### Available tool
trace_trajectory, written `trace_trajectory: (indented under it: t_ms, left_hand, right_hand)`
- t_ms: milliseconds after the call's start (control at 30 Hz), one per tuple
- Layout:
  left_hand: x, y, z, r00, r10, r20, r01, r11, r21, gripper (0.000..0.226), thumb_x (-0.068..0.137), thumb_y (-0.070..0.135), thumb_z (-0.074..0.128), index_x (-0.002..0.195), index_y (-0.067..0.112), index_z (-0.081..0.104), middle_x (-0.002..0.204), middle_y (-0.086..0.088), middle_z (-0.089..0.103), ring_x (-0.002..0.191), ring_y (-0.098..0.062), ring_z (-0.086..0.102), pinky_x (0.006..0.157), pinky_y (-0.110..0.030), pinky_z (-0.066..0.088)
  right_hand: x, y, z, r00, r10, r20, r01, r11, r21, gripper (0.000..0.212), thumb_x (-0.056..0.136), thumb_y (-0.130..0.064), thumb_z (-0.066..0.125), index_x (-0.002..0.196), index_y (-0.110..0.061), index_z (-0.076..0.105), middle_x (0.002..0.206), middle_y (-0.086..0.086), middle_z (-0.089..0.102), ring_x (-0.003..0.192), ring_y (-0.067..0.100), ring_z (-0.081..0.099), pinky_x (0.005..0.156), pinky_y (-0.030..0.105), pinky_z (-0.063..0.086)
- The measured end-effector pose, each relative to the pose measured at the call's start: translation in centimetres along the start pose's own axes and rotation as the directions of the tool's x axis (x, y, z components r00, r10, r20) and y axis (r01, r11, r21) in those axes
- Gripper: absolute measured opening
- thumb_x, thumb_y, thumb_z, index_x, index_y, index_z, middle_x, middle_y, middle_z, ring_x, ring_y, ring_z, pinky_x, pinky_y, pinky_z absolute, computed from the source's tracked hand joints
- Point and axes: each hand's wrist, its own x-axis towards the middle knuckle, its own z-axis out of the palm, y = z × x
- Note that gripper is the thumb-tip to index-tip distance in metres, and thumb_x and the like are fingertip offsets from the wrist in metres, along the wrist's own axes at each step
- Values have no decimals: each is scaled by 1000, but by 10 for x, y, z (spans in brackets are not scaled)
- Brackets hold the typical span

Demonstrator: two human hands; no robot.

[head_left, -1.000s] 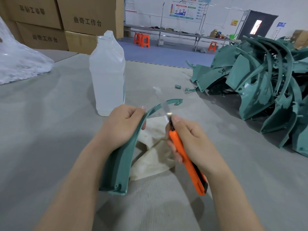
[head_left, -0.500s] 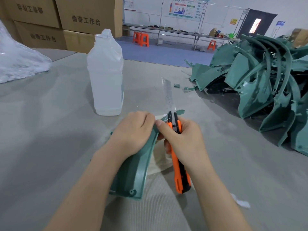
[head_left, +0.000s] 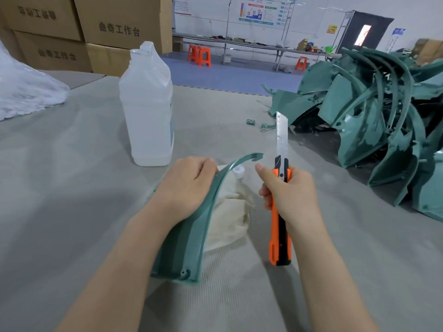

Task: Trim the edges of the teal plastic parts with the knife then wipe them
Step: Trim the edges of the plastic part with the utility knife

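Head view: left hand [head_left: 189,185] clamps curved teal part [head_left: 191,233] mid-arc, lower end near tabletop [head_left: 72,200], over cream cloth [head_left: 230,212]. Right hand [head_left: 291,195] fisted round orange knife [head_left: 280,212], blade long & upright, just beside part tip, not touching. Tip: shorten blade, lay it shallow on edge, stroke away from left fingers w/ light passes. Untrimmed pile [head_left: 374,121] far right.

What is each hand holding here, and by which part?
The left hand grips the curved teal part around its middle. The right hand holds the orange knife by the upper handle, blade extended upward.
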Motion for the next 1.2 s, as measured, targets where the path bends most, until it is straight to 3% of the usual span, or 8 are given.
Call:
trace_trajectory:
  t_ms: [167,333,467,633,733,900,1067,1200]
  left_hand:
    - [2,-3,0,1000,21,-19,-20,999,32,46,96,25,34,78,-9,58,59,-8,39,53,-14,32,54,-35,29]
    - [2,-4,-1,999,30,-16,-29,998,62,47,97,28,38,78,-9,58,54,-5,35,48,-12,28,49,-28,24]
    - [1,-2,-1,1000,18,1,-18,999,37,48,96,32,41,75,-8,57,54,-6,35,50,-25,42,57,-42,41]
    - [2,-4,-2,998,40,-38,-37,996,76,45,93,32,45,65,-2,51,44,5,29,46,-12,27,49,-26,24]
    - [2,-4,-3,994,78,-73,-72,994,86,48,93,30,47,51,12,33,38,3,28,44,-13,29,46,-24,25]
    - [0,2,1,990,117,-76,-107,987,121,48,93,27,48,50,15,29,40,0,28,45,-15,27,49,-30,23]
    - [-3,4,5,986,149,-77,-135,978,157,46,92,25,48,51,15,29,44,0,28,53,-28,30,53,-36,27]
    - [-4,4,7,982,176,-61,-161,965,206,46,92,26,48,51,15,28,43,0,28,48,-20,30,51,-34,25]
  right_hand:
    - [6,7,-3,1000,10,4,-9,992,-126,5,86,-10,61,86,-8,56,69,7,61,44,9,51,50,26,49]
    - [1,3,1,998,-58,39,61,995,-78,22,88,-36,64,88,-14,58,64,4,55,45,12,51,48,26,47]
    - [-6,-2,8,987,-24,159,31,999,-40,51,94,-55,43,77,-9,55,52,3,52,41,15,47,40,24,41]
    - [-10,-2,11,964,-26,265,46,996,-71,54,96,-49,46,73,0,50,50,5,46,41,16,44,38,23,36]
    - [-10,-2,13,967,-78,241,98,993,-71,54,93,-51,51,74,0,51,52,4,48,43,16,46,41,25,39]
    - [-16,-4,24,966,-145,215,130,988,84,39,85,-40,70,73,-5,59,63,15,61,43,14,48,41,23,41]
    - [-18,-6,27,959,-96,267,56,987,153,28,90,-25,66,65,-12,63,65,7,69,37,11,46,38,20,38]
    - [-17,-6,24,964,-64,259,28,990,139,23,90,-17,61,69,-8,61,61,5,67,36,12,45,38,19,36]
